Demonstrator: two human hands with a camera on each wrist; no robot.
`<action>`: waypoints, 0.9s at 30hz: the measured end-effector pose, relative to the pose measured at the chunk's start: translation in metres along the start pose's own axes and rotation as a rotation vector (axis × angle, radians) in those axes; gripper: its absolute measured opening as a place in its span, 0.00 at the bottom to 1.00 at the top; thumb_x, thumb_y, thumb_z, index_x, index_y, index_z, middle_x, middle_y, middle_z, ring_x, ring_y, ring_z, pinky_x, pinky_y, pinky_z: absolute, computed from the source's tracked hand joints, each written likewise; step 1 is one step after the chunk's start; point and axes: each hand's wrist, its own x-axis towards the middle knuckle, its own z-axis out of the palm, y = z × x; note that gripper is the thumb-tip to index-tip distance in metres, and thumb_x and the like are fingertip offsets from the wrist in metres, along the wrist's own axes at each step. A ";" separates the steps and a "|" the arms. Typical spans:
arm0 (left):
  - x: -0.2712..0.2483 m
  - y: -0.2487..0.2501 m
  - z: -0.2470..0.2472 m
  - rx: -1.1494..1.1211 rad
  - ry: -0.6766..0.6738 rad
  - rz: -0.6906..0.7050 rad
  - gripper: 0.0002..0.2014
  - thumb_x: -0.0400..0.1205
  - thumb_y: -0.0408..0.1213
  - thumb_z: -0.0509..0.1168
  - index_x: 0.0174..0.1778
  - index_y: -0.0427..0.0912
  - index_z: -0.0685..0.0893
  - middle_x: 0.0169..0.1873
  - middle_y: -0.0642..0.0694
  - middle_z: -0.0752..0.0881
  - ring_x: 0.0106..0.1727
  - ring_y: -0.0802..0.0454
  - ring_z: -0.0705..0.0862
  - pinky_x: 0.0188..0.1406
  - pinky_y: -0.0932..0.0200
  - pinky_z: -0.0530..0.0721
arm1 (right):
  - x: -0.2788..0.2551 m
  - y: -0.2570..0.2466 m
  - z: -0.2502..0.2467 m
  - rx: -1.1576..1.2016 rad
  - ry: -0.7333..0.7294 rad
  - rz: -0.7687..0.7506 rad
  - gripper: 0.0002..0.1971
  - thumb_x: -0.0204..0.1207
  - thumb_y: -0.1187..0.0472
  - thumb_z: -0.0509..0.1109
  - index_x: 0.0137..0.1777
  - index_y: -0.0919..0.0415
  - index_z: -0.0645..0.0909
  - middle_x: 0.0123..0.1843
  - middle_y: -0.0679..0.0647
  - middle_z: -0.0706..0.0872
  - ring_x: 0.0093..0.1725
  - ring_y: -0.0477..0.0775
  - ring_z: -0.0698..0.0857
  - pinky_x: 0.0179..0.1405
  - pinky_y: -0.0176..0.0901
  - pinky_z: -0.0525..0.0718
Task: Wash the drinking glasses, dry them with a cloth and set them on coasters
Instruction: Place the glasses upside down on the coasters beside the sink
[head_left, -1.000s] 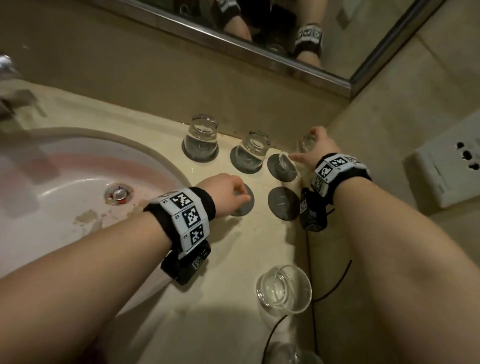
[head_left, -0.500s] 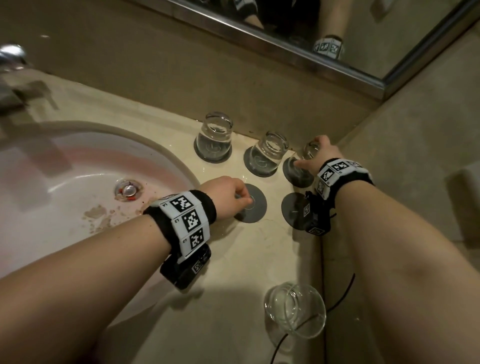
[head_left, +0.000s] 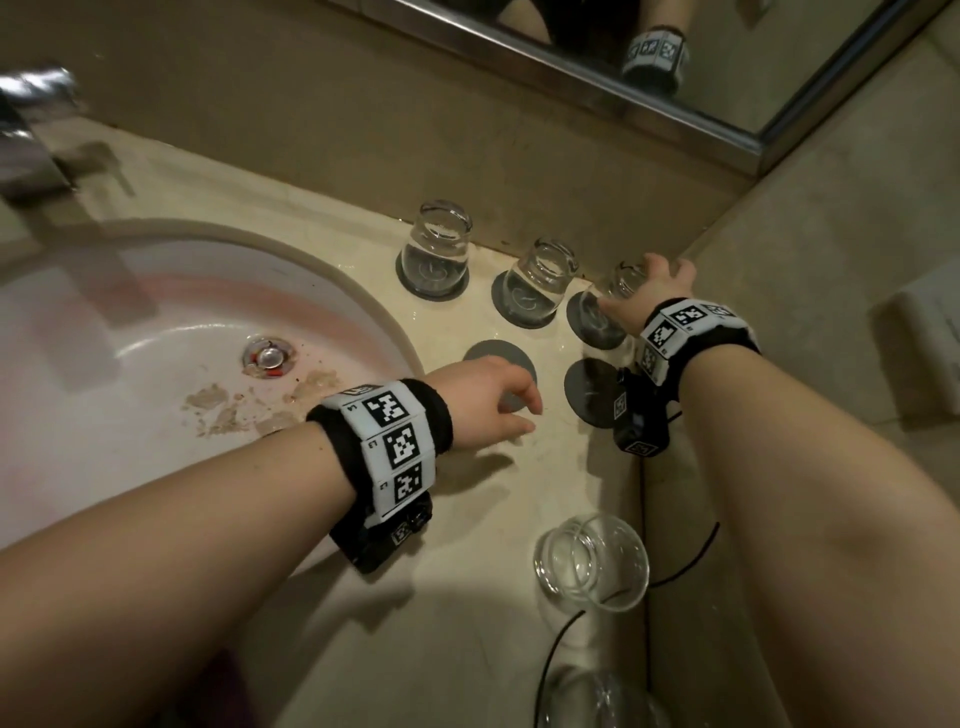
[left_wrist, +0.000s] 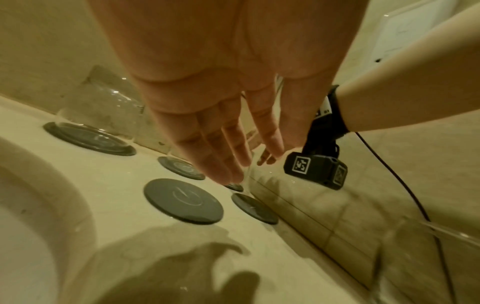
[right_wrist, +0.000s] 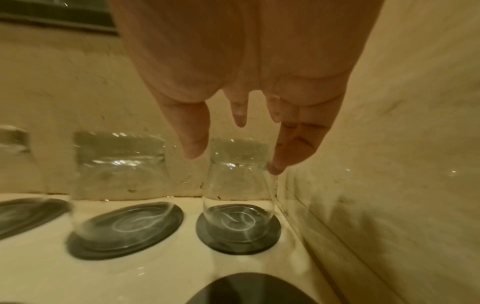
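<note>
Right hand fingers loosely curled round inverted glass seated on corner coaster against the wall, left hand relaxed, holding nothing, over bare coaster; risk: wet tabletop, glass may slide or tip on release.

Three glasses on coasters along the back wall, right of the sink.
</note>
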 end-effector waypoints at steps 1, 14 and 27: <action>-0.003 0.004 0.003 0.018 -0.032 0.024 0.11 0.80 0.45 0.66 0.58 0.51 0.82 0.60 0.48 0.78 0.57 0.53 0.82 0.62 0.52 0.78 | -0.007 0.001 -0.001 0.009 0.008 -0.014 0.39 0.75 0.49 0.71 0.81 0.51 0.54 0.83 0.57 0.45 0.76 0.68 0.67 0.73 0.59 0.70; -0.037 0.049 0.060 0.402 -0.270 0.296 0.21 0.78 0.42 0.69 0.67 0.58 0.79 0.70 0.47 0.67 0.68 0.47 0.72 0.64 0.58 0.71 | -0.088 0.000 -0.011 0.180 0.072 -0.214 0.32 0.77 0.51 0.67 0.79 0.52 0.59 0.83 0.55 0.48 0.73 0.60 0.72 0.71 0.50 0.73; -0.040 0.037 0.056 0.437 -0.108 0.141 0.13 0.76 0.49 0.70 0.52 0.48 0.86 0.63 0.47 0.76 0.63 0.47 0.77 0.63 0.54 0.76 | -0.136 0.001 -0.045 0.243 0.115 -0.400 0.28 0.79 0.51 0.65 0.78 0.54 0.63 0.81 0.54 0.56 0.68 0.53 0.75 0.58 0.35 0.71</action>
